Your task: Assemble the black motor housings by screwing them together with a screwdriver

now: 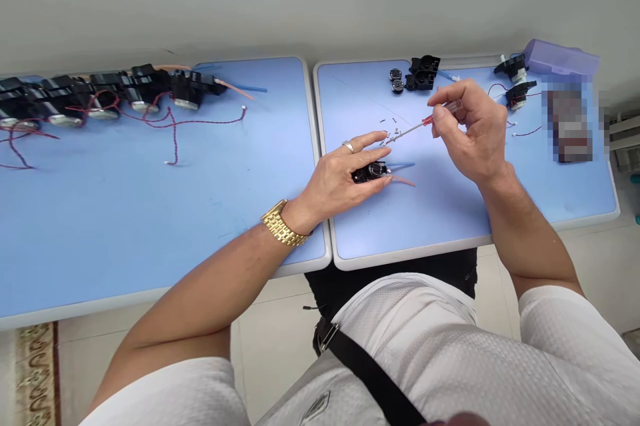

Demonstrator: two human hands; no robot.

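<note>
Black plastic pump housing (369,173), mostly covered by fingers, sits near the front of the right-hand blue folding table (415,254); exact type hard to tell. Left-hand blue folding table (150,226) butts against it and carries a row of similar black units (100,96) trailing twisted red wire (173,139). At the far end of the right table: purple plastic box (560,57), pixelated packet (569,126), two wired black units (515,69), loose black housings (424,73), and two round metal parts (397,81).

Left hand (340,179), gold wristwatch (283,223) on the wrist, is closed over the housing and pins it to the tabletop. Blue tube (403,165) and orange tube (403,180) stick out toward the right. Right hand (473,133) is pinched shut on the red-and-clear handle of a small screwdriver (407,131), raised above the table, tip just beside the left fingers. Tiny screws (387,126) lie scattered near the tip.

Housing probably light, stiff, brittle plastic, and small enough to slide. Best held by its body, fingers either side, not by the soft tubes. Screws likely fiddly, easy to lose.
</note>
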